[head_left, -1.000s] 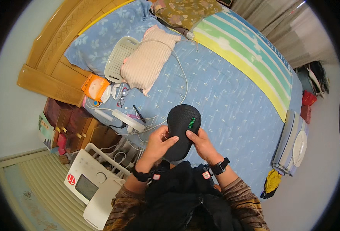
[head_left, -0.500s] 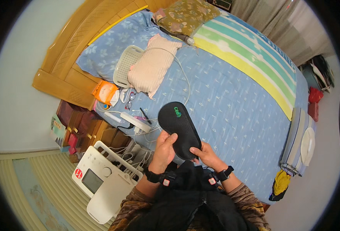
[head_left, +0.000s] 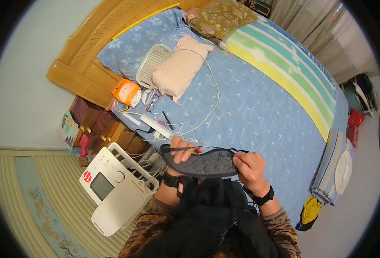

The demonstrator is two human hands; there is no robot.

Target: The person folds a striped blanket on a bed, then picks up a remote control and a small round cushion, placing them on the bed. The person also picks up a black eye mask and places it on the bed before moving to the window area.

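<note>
Eye mask (head_left: pixel 205 164), dark grey and padded, is held up in front of the person's torso, over the near edge of the bed. Its studded inner face is turned up, and a thin black strap (head_left: pixel 213 147) runs along its far edge.

The left hand (head_left: pixel 182 151) grasps the mask's left end, bent fingers over the studded face; its thumb is hard to make out, and whether those fingers pass under the strap I cannot tell. The right hand (head_left: pixel 251 168) pinches the right end, close to where the strap meets it.

As for progress, the mask is in both hands with the inner side exposed and the strap on show — that much looks done. Neither hand has let go, and the strap is not yet around anything; that part seems left.

Just beyond the mask, to its left, a white power strip (head_left: pixel 155 126) lies among cables, with a black pen-like stick (head_left: pixel 168 121) beside it. Farther beyond the mask are eyeglasses (head_left: pixel 152 103), an orange tissue pack (head_left: pixel 126 91), a pink ribbed pillow (head_left: pixel 179 73) and a perforated grey basket (head_left: pixel 149 69). Left of the mask stands a white appliance (head_left: pixel 101 178) with a screen; well to its right — folded striped bedding (head_left: pixel 327 161).
</note>
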